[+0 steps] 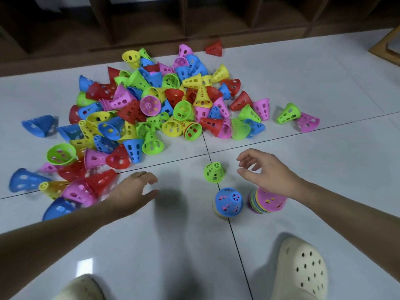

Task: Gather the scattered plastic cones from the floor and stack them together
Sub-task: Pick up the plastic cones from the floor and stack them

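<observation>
A big heap of perforated plastic cones (151, 105) in red, blue, green, yellow and pink lies scattered over the white floor. A single green cone (213, 172) stands upright, apart from the heap. Two stacks stand near it: one topped by a blue cone (229, 202), one topped by a pink cone (270, 200). My right hand (263, 167) hovers just right of the green cone, fingers loosely spread, holding nothing. My left hand (135, 189) reaches toward the heap's near left edge beside pink and red cones, fingers relaxed and empty.
A dark wooden shelf unit (194, 22) runs along the back behind the heap. A wooden frame (387, 46) stands at the far right. My two feet in cream clogs (303, 271) stand on the tiles at the bottom. A red cone (214, 48) lies against the shelf base.
</observation>
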A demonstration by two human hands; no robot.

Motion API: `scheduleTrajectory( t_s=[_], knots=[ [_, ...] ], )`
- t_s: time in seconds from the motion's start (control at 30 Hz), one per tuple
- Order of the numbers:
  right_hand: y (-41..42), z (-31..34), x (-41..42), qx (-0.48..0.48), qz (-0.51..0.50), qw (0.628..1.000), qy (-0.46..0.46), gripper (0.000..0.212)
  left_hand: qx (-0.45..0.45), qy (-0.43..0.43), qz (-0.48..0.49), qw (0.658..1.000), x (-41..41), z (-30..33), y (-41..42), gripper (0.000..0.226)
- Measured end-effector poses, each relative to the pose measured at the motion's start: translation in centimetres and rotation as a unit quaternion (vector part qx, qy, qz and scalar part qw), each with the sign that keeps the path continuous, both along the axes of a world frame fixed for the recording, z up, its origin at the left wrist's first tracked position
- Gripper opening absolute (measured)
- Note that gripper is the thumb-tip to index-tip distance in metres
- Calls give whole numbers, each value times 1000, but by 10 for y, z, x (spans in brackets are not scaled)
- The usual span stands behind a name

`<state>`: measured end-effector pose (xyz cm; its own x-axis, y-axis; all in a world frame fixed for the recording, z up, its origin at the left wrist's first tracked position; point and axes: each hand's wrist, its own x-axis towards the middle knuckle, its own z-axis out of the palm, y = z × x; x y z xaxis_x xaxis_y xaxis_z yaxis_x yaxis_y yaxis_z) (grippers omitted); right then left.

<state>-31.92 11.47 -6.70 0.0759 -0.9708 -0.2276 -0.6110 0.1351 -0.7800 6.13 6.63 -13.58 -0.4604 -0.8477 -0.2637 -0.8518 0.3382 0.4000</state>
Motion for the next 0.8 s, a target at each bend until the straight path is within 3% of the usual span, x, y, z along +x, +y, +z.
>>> scheduleTrajectory(
  t_s=[0.2, 0.37, 0.47, 0.7, 0.8],
  knots=[
    [-23, -25, 25, 31, 49, 998, 41, 26, -17, -90, 43, 995, 40, -10, -2, 59],
    [-44, -48, 37, 64, 84, 990, 90, 58, -16, -180, 46, 983, 61, -15, 4, 78],
    [-55, -57, 46, 83, 122, 980, 137, 67, -7, -174, 74, 982, 68, -16, 6, 72],
    [-69, -83, 58, 120, 154, 960, 201, 61, 34, -110, 119, 986, 80, -22, 12, 51],
    [-73, -88, 58, 113, 151, 957, 219, 55, 34, -91, 107, 990, 83, -24, 14, 28]
  ],
)
